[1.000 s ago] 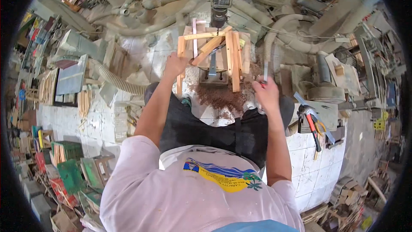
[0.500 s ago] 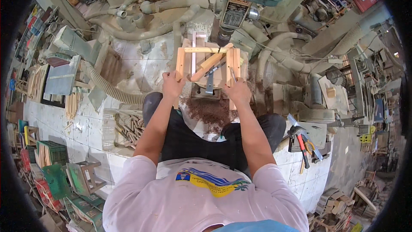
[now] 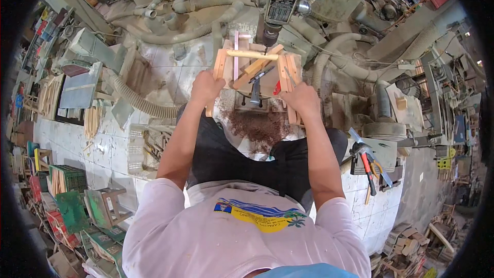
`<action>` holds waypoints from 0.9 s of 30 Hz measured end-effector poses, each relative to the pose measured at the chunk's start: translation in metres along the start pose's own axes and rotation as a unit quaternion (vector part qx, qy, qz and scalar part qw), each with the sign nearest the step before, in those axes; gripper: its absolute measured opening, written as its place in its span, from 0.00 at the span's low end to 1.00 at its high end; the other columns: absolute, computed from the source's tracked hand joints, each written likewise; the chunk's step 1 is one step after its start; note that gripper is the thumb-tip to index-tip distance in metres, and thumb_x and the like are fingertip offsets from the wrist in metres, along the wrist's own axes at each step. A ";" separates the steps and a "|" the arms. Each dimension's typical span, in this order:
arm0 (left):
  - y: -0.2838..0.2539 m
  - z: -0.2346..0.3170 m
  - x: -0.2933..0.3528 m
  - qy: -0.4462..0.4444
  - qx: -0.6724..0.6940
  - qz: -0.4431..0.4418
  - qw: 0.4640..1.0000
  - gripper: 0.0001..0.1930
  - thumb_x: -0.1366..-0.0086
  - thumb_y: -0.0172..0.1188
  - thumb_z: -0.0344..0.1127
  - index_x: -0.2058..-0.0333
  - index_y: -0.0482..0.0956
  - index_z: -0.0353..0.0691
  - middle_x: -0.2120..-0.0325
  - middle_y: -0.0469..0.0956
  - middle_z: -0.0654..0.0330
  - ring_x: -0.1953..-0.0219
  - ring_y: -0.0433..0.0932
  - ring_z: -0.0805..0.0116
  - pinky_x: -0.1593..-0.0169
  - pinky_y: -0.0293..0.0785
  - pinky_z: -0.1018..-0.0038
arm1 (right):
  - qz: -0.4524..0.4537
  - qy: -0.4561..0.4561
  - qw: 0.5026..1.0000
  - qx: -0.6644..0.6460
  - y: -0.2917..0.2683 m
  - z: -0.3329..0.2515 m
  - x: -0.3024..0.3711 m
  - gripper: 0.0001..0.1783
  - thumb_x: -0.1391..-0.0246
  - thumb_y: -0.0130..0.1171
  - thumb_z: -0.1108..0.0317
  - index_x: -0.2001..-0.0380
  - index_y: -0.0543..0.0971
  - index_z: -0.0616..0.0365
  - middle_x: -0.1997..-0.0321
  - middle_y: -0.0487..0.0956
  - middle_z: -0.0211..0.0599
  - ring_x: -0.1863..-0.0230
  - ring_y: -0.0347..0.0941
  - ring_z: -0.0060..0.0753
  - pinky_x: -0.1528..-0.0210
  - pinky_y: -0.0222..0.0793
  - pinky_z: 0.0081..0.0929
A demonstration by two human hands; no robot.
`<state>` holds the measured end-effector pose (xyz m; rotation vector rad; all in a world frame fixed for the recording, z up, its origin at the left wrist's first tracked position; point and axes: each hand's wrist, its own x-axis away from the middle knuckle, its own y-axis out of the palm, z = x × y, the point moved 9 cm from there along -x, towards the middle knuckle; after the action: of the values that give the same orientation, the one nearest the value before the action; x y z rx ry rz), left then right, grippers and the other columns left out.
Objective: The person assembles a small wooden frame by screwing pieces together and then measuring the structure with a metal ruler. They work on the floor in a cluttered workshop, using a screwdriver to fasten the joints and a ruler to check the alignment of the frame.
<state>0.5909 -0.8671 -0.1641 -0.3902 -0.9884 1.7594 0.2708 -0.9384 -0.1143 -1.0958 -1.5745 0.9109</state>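
Note:
A wooden frame of two side pieces joined by a pale round crossbar (image 3: 252,54) is between my hands, in front of a drill press. My left hand (image 3: 207,87) is closed around the left side piece (image 3: 220,63). The right side piece (image 3: 283,72), which looks doubled, is gripped by my right hand (image 3: 304,99). A thin grey tool (image 3: 290,77) sticks out by my right fingers; I cannot tell whether they hold it. Just behind the crossbar hangs the drill chuck (image 3: 269,35). Below it lie a wooden bar (image 3: 257,67) and a dark metal clamp-like piece (image 3: 256,92).
Brown sawdust (image 3: 257,126) lies between my knees. At left stands a crate of wood pieces (image 3: 144,152); at right, a hammer (image 3: 366,162) and pliers (image 3: 378,167) rest on a low surface. Dust hoses (image 3: 139,108) curve on both sides of the drill press.
The wooden frame has shifted slightly away from me, and its side pieces now splay apart. My right hand has moved right, and a red object shows beside the right side piece.

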 end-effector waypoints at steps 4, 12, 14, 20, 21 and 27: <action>-0.008 0.012 0.027 -0.004 0.038 -0.026 0.999 0.16 0.43 0.63 0.40 0.61 0.82 0.34 0.66 0.80 0.41 0.56 0.78 0.41 0.50 0.76 0.53 | 0.012 0.022 1.000 -0.016 0.016 0.012 0.014 0.35 0.54 0.69 0.42 0.59 0.84 0.68 0.59 0.84 0.61 0.53 0.82 0.57 0.47 0.77 0.47; -0.028 -0.014 0.132 0.075 0.043 0.154 0.984 0.18 0.43 0.64 0.35 0.54 0.76 0.36 0.62 0.74 0.44 0.55 0.76 0.41 0.50 0.74 0.52 | 0.039 0.013 0.996 -0.077 0.023 0.018 0.100 0.37 0.53 0.71 0.47 0.48 0.77 0.66 0.55 0.82 0.61 0.55 0.81 0.62 0.49 0.77 0.49; -0.032 -0.028 0.165 0.069 0.061 0.193 0.977 0.23 0.46 0.66 0.30 0.50 0.73 0.36 0.60 0.73 0.47 0.58 0.76 0.45 0.52 0.74 0.55 | 0.073 0.002 0.989 -0.125 0.030 0.018 0.123 0.42 0.54 0.73 0.50 0.42 0.70 0.64 0.53 0.81 0.58 0.53 0.80 0.62 0.49 0.77 0.50; -0.017 -0.095 0.224 -0.001 0.305 0.224 0.926 0.24 0.41 0.63 0.28 0.46 0.67 0.35 0.58 0.72 0.57 0.58 0.75 0.67 0.52 0.73 0.70 | 0.189 -0.060 0.950 -0.241 0.052 0.015 0.160 0.44 0.62 0.79 0.56 0.41 0.73 0.61 0.48 0.80 0.54 0.47 0.79 0.56 0.45 0.74 0.43; -0.019 -0.099 0.229 -0.009 0.357 0.239 0.903 0.25 0.39 0.62 0.28 0.44 0.66 0.35 0.57 0.72 0.57 0.57 0.75 0.68 0.51 0.73 0.71 | 0.189 -0.060 0.946 -0.257 0.055 0.015 0.163 0.44 0.62 0.79 0.57 0.41 0.74 0.61 0.48 0.80 0.53 0.47 0.79 0.55 0.45 0.74 0.41; -0.073 -0.068 0.201 0.007 0.575 0.154 0.804 0.30 0.34 0.64 0.41 0.39 0.65 0.34 0.57 0.77 0.54 0.64 0.81 0.65 0.60 0.80 0.70 | 0.245 -0.097 0.930 -0.256 0.056 0.024 0.185 0.46 0.64 0.82 0.64 0.41 0.72 0.68 0.47 0.79 0.52 0.48 0.79 0.43 0.45 0.76 0.36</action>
<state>0.5981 -0.6495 -0.1116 0.2484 0.2998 2.2880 0.2381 -0.7467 -0.1179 -1.8796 -1.7911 0.9739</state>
